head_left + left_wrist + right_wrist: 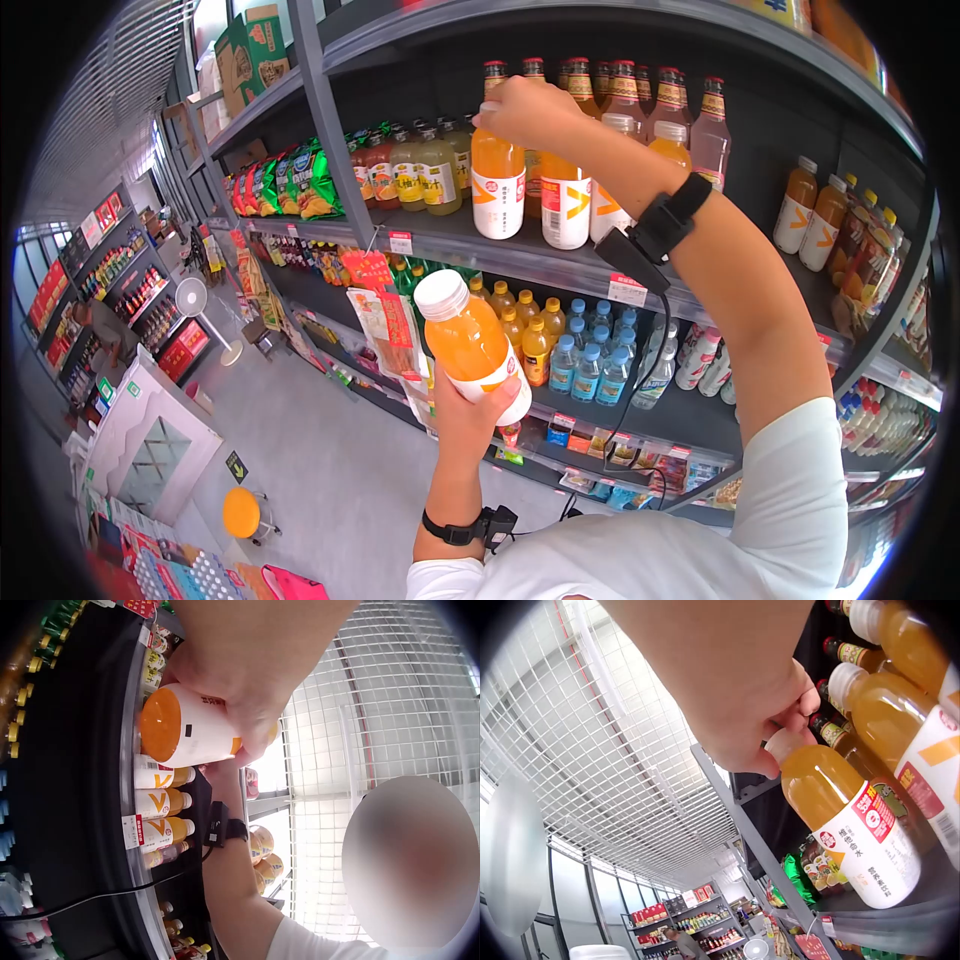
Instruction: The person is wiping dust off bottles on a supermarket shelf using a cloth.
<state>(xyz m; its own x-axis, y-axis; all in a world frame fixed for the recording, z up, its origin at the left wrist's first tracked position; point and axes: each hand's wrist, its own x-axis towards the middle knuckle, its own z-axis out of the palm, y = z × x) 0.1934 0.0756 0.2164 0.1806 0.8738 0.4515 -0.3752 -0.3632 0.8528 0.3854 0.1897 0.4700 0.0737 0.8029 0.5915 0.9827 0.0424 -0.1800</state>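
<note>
My left hand (pixel 468 412) grips an orange-juice bottle (pixel 470 335) with a white cap, tilted in front of the shelf edge; the left wrist view shows the bottle's orange base (pixel 160 726). At the upper shelf, my right hand (pixel 535 112) pinches the cap of another orange bottle (pixel 498 190) standing at the shelf's front edge. In the right wrist view the fingers of my right hand (pixel 776 724) curl round that bottle's cap, above its white label (pixel 870 847). Beside it on the right stands a similar bottle (pixel 567 205).
Red-capped glass bottles (pixel 712 130) stand behind the row. Green-yellow juice bottles (pixel 438 175) and snack bags (pixel 305 178) are to the left. Small blue-capped bottles (pixel 588 370) fill the shelf below. A black cable (pixel 640 385) hangs from my right wrist. A fan (pixel 192 298) and a stool (pixel 241 512) stand left.
</note>
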